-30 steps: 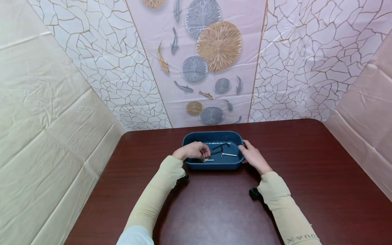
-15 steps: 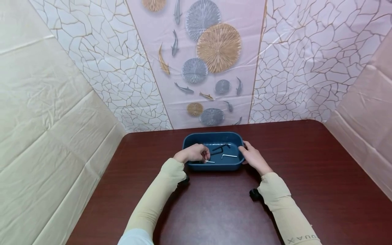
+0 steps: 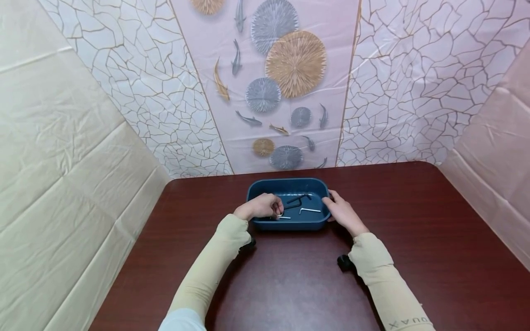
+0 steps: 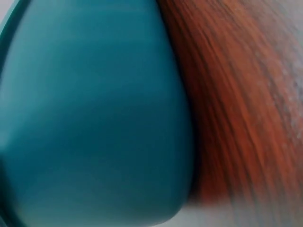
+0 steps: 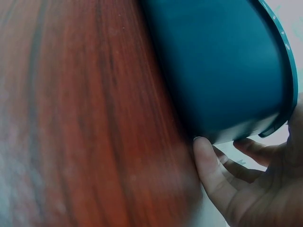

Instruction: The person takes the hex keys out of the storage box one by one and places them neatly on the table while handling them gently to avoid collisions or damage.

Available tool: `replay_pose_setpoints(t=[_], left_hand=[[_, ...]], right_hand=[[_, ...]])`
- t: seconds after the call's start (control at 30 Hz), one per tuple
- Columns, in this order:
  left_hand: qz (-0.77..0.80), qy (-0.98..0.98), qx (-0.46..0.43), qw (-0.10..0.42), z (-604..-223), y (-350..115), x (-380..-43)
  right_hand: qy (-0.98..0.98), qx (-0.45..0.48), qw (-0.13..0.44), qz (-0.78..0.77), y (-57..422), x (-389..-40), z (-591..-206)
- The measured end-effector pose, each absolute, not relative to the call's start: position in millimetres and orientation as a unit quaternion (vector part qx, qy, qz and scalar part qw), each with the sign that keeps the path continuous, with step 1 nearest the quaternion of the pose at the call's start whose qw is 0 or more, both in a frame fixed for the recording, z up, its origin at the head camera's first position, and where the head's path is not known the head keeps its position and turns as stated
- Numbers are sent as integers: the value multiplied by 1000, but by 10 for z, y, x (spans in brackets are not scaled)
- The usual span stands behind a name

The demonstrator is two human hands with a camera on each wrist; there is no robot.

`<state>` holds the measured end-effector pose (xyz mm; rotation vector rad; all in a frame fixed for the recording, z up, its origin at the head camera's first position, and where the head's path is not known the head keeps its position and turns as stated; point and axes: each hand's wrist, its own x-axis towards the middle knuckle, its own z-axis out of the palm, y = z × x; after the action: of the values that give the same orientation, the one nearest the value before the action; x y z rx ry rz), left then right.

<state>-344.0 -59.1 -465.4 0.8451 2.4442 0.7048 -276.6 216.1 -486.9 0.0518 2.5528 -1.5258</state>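
Observation:
A blue rectangular plastic tub (image 3: 290,226) stands near the far side of the table, with L-shaped hex keys on its floor. My left hand (image 3: 263,206) reaches over its left end, fingers curled down and pinching at a small silver hex key (image 3: 285,217); its other end is hidden under the fingertips. Another silver hex key (image 3: 310,210) lies further right, and black hex keys (image 3: 295,205) rest behind. My right hand (image 3: 342,212) grips the tub's right end. In the right wrist view, fingers (image 5: 208,163) touch the tub's end near its base. Only the tub's outer wall (image 4: 99,104) fills the left wrist view.
The dark red wood-grain table (image 3: 290,285) extends in front of the tub and to both sides. A patterned cloth backdrop (image 3: 285,128) hangs behind the table's far edge. Cream cloth panels (image 3: 83,184) rise at left and right.
Both hands keep nearly the same places on the tub. The head view shifts very slightly, and the left fingers stay at the small silver hex key.

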Motion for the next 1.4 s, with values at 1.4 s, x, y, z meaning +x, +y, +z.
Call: replay_pose_setpoints(t=[1.4], left_hand=[[434,853,252,142,-4241,-900,-3408]], right_hand=[[851,13,81,-519,2169,-2770,-4895]])
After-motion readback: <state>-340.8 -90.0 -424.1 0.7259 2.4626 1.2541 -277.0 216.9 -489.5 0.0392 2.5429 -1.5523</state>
